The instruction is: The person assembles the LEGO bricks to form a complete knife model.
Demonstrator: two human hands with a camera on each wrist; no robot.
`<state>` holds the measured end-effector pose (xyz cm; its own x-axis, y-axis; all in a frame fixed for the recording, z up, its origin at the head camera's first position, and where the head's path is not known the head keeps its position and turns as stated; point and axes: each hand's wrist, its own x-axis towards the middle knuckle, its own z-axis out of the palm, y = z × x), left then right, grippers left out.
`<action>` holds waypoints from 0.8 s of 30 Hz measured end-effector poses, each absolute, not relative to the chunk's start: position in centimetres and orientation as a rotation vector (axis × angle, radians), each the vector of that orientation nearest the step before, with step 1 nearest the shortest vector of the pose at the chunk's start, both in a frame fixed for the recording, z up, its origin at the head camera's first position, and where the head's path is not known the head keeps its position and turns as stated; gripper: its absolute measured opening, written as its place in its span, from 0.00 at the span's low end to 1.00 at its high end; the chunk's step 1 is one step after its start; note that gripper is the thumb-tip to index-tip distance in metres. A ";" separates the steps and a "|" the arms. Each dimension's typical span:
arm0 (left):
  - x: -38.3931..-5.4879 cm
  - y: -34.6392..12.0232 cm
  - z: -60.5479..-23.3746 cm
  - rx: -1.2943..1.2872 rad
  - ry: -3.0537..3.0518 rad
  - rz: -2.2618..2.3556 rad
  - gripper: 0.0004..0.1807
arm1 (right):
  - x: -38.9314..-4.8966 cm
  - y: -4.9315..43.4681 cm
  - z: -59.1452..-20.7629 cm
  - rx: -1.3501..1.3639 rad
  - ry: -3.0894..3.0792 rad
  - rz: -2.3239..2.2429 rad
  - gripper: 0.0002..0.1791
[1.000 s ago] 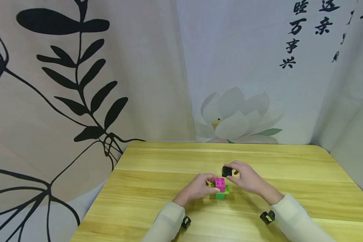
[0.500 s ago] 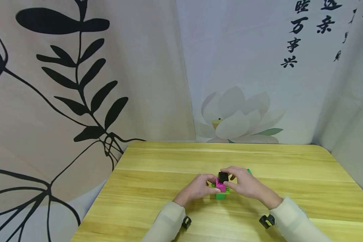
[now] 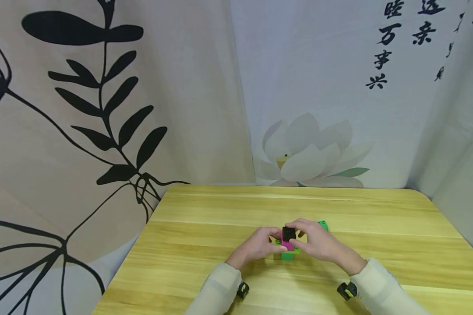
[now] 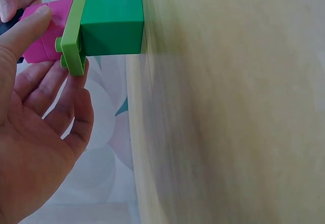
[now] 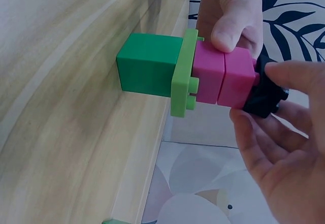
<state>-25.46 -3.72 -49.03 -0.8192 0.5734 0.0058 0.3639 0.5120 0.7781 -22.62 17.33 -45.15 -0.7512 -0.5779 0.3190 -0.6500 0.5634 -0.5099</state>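
Note:
A small stack of toy building bricks stands on the table: a green block (image 5: 150, 64) at the bottom, a light green plate (image 5: 177, 89) on it, then two pink bricks (image 5: 237, 76). My left hand (image 3: 254, 246) grips the pink bricks, thumb on the near face and fingers behind. Between thumb and fingers, my right hand (image 3: 319, 239) pinches a black brick (image 5: 260, 92) at the top of the stack. The black brick sits tilted, with a pink stud showing in the gap under one side. Studs of the plate stick out beside the pink bricks.
Another green brick (image 3: 323, 225) lies on the wooden table (image 3: 205, 210) just beyond my right hand. Behind the table's far edge hangs a printed curtain (image 3: 193, 109). A black wrist camera (image 3: 347, 290) sits at the right sleeve.
My right hand has brought the black brick left and down, from above the stack onto the upper pink brick. The green brick behind that hand has come into sight. My left hand stays put.

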 end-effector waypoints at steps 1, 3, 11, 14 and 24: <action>-25.5 -3.7 -49.0 0.793 2.503 1.199 0.13 | -22.6 17.3 -45.1 1.060 -2.667 0.938 0.21; -25.4 -3.7 -49.0 0.792 2.503 1.199 0.12 | -22.6 17.3 -45.2 1.064 -2.658 0.924 0.21; -25.4 -3.8 -49.1 0.805 2.510 1.188 0.11 | -22.6 17.1 -45.1 1.070 -2.637 0.873 0.22; -25.4 -3.8 -49.2 0.816 2.505 1.194 0.11 | -22.7 17.1 -45.1 1.071 -2.635 0.874 0.22; -25.5 -3.8 -49.1 0.784 2.494 1.201 0.12 | -22.9 17.0 -44.6 1.059 -2.674 0.917 0.21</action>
<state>-25.47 -3.75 -49.08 -0.8193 0.5733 -0.0031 0.3550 0.5116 0.7824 -22.90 16.97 -44.61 -0.7474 -0.5818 0.3209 -0.6562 0.5711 -0.4932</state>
